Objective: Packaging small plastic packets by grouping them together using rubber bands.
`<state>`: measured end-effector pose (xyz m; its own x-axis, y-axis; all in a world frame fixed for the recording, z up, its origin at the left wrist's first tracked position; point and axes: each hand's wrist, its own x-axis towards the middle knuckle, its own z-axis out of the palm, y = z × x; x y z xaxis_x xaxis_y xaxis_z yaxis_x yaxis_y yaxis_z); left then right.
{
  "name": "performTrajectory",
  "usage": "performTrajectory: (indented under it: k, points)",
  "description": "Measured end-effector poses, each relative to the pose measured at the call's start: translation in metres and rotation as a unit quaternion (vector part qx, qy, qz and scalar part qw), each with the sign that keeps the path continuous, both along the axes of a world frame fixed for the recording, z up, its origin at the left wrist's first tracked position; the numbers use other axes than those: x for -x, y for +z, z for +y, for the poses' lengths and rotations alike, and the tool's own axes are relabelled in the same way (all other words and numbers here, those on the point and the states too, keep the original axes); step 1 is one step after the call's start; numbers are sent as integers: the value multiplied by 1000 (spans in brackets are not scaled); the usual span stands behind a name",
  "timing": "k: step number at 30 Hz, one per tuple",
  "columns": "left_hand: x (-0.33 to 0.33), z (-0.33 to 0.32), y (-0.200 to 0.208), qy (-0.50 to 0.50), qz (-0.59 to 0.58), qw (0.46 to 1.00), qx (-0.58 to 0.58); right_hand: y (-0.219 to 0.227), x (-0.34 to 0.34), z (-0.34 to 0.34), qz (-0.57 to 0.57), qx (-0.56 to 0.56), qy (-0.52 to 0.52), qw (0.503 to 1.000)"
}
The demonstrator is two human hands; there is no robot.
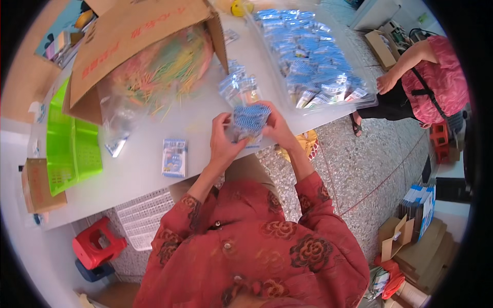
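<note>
A person in a red floral shirt stands at a white table (pixel 154 169), both hands closed around a small clear plastic packet with blue-and-white printed contents (pixel 250 120), held just above the table's near edge. The left hand (pixel 223 143) grips the packet's lower left side, fingers curled; the right hand (pixel 275 126) wraps its right side and top. Judged from the grip, the packet is best handled by keeping both thumbs on its face and the film taut, so the contents stay square; whether the packet is open or sealed cannot be told from this view.

More clear packets (pixel 239 87) lie just beyond the hands. A large clear plastic bag (pixel 313 61) at the table's far right holds many blue-and-white packets. An open brown cardboard box (pixel 133 41) at far left contains a clear bag of thin multicoloured sticks (pixel 164 69). A lime-green plastic basket (pixel 72 143) sits at the left edge, and a single blue-and-white card pack (pixel 174 158) lies near the front. Another person in a pink top (pixel 436 77) stands beside the table.
</note>
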<state>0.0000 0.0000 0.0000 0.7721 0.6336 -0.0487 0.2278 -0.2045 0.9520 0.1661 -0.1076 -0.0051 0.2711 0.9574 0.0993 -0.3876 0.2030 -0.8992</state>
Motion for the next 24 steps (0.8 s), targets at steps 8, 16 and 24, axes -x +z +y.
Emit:
performTrajectory:
  k: [8,16,24]
  points:
    - [-6,14,-9,-66,-95,993,-7,31,9,-6,-303,56,-38,950]
    - [-10,10,19,-40,-99,982,-156,59,12,-10,-326,15,-86,941]
    - [-3,11,-2,-68,-77,995,-5,28,11,-5,-292,81,-20,953]
